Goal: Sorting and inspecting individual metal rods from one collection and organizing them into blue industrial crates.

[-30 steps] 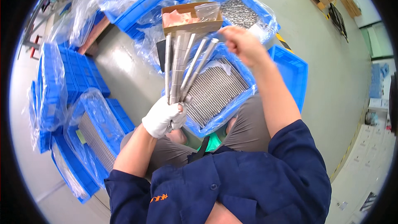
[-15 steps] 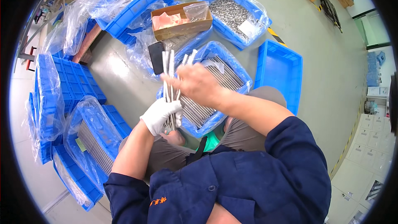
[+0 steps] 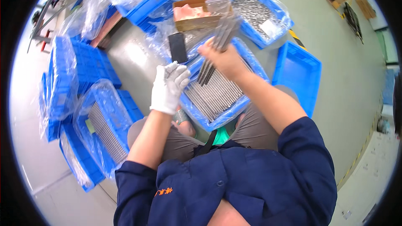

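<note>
A bundle of slim grey metal rods (image 3: 206, 72) is gripped in my bare right hand (image 3: 226, 62), held slantwise, its upper end smeared by motion. Below it stands a blue crate (image 3: 210, 126) lined with clear plastic, in which many similar metal rods (image 3: 220, 94) lie side by side. My left hand (image 3: 166, 91), in a white glove, is at the crate's left edge with its palm turned up, fingers apart and nothing in them. Just beyond that glove lies a dark phone (image 3: 177, 47).
Beyond the crate sits a cardboard box (image 3: 194, 26) with pink material in it. A blue crate of small metal parts (image 3: 251, 8) stands at the far right, a bare blue crate (image 3: 296, 75) nearer. Stacked blue crates (image 3: 94, 65) and a plastic-lined crate of rods (image 3: 106, 132) fill the left.
The rods have passed from my gloved left hand to my right hand, which now holds them over the crate. My left hand has opened and moved slightly away from me. The view has shifted.
</note>
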